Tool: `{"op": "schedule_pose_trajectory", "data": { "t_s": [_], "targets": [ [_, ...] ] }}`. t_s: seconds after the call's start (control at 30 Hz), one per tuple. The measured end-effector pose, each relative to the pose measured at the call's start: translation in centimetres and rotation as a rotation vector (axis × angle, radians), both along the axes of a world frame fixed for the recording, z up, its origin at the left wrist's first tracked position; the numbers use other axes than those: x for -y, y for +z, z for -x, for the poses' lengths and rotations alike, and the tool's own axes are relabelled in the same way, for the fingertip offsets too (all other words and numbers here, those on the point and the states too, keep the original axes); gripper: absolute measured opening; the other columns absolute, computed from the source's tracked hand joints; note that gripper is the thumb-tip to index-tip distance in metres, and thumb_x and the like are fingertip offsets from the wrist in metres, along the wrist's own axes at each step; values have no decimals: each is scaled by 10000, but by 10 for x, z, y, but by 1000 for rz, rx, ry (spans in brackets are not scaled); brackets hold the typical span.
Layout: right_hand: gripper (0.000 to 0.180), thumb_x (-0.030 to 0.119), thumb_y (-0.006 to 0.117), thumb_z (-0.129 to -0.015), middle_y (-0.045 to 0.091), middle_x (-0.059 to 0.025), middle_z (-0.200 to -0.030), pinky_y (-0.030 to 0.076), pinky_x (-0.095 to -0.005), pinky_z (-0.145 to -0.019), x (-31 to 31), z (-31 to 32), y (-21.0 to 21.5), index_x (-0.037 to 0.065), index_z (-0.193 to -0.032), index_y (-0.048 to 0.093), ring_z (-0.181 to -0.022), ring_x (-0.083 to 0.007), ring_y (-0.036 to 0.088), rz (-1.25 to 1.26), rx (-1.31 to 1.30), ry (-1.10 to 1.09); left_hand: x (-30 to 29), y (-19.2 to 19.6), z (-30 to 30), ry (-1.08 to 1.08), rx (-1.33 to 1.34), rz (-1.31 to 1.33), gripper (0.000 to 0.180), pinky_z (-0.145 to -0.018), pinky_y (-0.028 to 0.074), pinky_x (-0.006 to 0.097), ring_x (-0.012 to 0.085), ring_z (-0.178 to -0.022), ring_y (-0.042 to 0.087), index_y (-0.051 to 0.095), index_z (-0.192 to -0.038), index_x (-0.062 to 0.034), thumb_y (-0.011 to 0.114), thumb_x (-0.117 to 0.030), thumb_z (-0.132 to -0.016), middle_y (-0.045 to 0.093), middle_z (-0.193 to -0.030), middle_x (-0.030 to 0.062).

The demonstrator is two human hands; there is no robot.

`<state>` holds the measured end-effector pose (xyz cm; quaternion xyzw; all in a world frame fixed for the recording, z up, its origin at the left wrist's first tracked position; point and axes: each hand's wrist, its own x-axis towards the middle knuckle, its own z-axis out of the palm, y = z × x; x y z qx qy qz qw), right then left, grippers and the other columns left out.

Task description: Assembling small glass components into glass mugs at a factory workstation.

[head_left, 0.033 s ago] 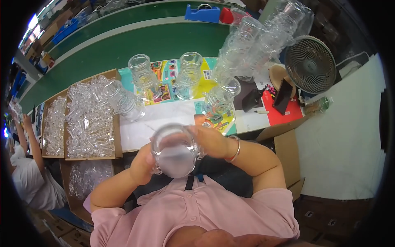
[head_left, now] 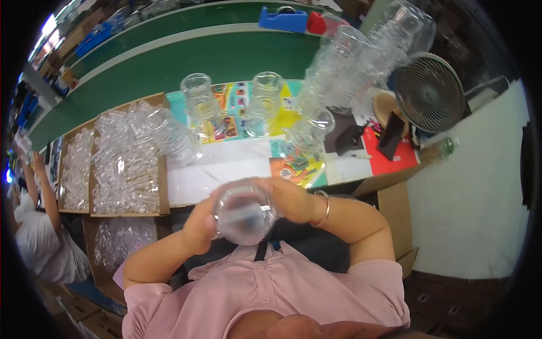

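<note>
Between my two hands, close below my head, is a clear round jar (head_left: 244, 217), seen end-on. My left hand (head_left: 201, 225) grips its left side, and my right hand (head_left: 291, 201), with a bangle at the wrist, wraps its right and far side. On the table beyond stand similar clear, ribbed jars: one at the left (head_left: 200, 104), one in the middle (head_left: 263, 104) and one nearer on the right (head_left: 310, 133). Another jar (head_left: 175, 138) leans tilted by the box edge. Whether the held jar contains anything is blurred.
Cardboard boxes (head_left: 164, 186) of small clear pieces fill the left. Bagged stacks of clear jars (head_left: 339, 62) rise at the back right, beside a fan (head_left: 430, 93), a phone (head_left: 390, 137) and a bottle (head_left: 443, 149). A blue tape dispenser (head_left: 283, 20) sits far back. Another person (head_left: 42, 231) works at far left.
The jar in my hands has turned slightly, and its end has shifted a little to the right. The whole view has moved slightly; the jars on the table stay in place.
</note>
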<state>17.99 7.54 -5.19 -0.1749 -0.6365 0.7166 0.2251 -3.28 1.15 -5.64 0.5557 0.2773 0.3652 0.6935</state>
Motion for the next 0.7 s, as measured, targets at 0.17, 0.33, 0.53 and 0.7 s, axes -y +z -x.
{"op": "schedule_pose_trajectory", "data": {
  "t_s": [0.17, 0.33, 0.53, 0.7],
  "targets": [
    [623, 454, 172, -941, 455, -228, -1266, 265, -426, -1032, 40, 5, -19, 6, -1175, 536, -1221, -382, 390, -455, -117, 152, 29, -48, -5, 32, -23, -615, 607, -971, 344, 452, 421, -1200, 400, 500, -1185, 5, 411, -500, -861, 468, -1238, 244],
    [595, 423, 192, -945, 476, -234, -1229, 249, -504, -1029, 74, -3, -32, -17, -1141, 542, -1201, -391, 409, -535, -277, 175, 64, -46, -12, -58, -134, -714, 586, -995, 308, 464, 434, -1232, 351, 479, -1212, 6, 440, -464, -864, 353, -1321, 281],
    [505, 374, 345, -931, 447, -218, -1275, 270, -424, -1032, 63, 4, -34, -37, -1183, 499, -1199, -346, 426, -291, -108, 120, 61, -70, -5, -60, -78, -460, 609, -998, 318, 389, 316, -1232, 394, 464, -1214, 24, 440, -481, -875, 418, -1310, 174],
    [536, 293, 496, -881, 417, -108, -1322, 356, -324, -976, 50, 22, -40, -15, -1302, 375, -1182, -187, 425, 682, -213, 11, 45, -82, -2, 106, 391, 438, 656, -1023, 278, 353, 191, -1222, 362, 323, -1336, -58, 407, -524, -882, 355, -1333, 84]
  ]
}}
